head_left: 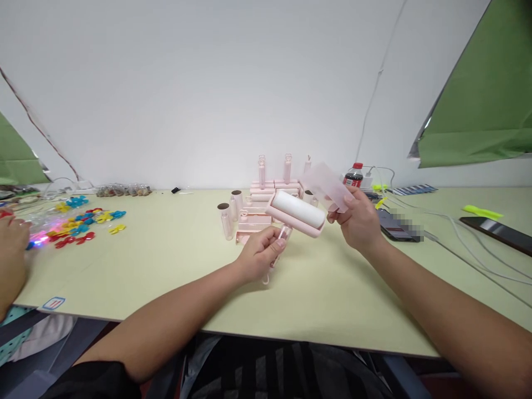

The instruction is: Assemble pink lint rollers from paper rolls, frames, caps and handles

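Observation:
A pink lint roller (297, 213) with a white sticky roll is held above the pale green table (174, 266). My left hand (261, 254) is closed around its pink handle. My right hand (358, 220) is closed on a translucent pink cover (328, 186), lifted just to the right of the roll's end and tilted. Behind the roller sits a pile of pink roller parts (266, 200) with cardboard tubes and upright handles.
A cola bottle (354, 175), phones (398, 226) and white cables (469, 244) lie at the right. Coloured plastic pieces (83, 221) are spread at the left, where another person's hand (12, 244) rests. A dark tablet (499, 233) lies at the far right.

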Demonstrator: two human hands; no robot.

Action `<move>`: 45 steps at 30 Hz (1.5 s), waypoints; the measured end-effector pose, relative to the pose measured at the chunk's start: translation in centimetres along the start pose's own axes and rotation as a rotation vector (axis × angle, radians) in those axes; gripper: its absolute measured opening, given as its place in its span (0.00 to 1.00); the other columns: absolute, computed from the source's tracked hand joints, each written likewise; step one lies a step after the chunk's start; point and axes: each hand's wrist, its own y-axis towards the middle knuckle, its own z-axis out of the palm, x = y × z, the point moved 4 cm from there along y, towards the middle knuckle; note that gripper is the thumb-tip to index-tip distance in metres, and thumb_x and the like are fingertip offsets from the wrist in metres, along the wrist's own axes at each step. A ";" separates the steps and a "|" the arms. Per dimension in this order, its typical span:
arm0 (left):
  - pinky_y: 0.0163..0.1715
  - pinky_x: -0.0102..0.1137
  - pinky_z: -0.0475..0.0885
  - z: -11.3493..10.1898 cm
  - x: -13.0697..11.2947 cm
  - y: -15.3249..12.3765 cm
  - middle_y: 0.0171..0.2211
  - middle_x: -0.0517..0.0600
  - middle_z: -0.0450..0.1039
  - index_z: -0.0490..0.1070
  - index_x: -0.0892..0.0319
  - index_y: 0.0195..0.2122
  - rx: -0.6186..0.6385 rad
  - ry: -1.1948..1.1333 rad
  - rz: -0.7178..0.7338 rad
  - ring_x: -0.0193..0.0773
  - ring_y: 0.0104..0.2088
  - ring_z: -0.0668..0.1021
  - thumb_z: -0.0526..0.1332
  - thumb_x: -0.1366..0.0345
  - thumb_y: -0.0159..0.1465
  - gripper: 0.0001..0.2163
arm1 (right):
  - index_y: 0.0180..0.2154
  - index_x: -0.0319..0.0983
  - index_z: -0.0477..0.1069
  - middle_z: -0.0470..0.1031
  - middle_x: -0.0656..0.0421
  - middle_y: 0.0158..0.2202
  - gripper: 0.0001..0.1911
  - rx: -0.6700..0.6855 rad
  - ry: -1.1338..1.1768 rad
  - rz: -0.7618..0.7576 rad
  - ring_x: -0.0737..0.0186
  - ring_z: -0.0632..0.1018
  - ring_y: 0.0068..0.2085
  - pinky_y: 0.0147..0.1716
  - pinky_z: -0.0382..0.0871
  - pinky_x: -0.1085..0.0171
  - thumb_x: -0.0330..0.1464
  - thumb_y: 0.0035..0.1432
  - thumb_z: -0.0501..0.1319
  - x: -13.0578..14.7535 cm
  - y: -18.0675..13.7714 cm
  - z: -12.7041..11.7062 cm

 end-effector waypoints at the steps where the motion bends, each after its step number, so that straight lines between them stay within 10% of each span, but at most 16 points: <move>1: 0.15 0.25 0.57 0.1 0.0 -0.1 0.17 0.40 0.60 0.66 0.58 0.36 0.026 0.037 -0.002 0.28 0.14 0.63 0.58 0.48 0.63 0.16 | 0.42 0.45 0.65 0.67 0.61 0.28 0.16 0.020 0.009 -0.013 0.62 0.68 0.25 0.23 0.63 0.62 0.43 0.52 0.59 0.3 -0.2 0.1; 45: 0.19 0.25 0.56 -0.3 0.1 0.0 0.20 0.41 0.59 0.67 0.59 0.36 0.040 0.283 0.036 0.28 0.18 0.63 0.57 0.52 0.64 0.14 | 0.48 0.44 0.77 0.77 0.56 0.38 0.27 0.347 -0.078 -0.047 0.55 0.74 0.35 0.25 0.66 0.64 0.48 0.47 0.68 -0.7 -1.5 1.7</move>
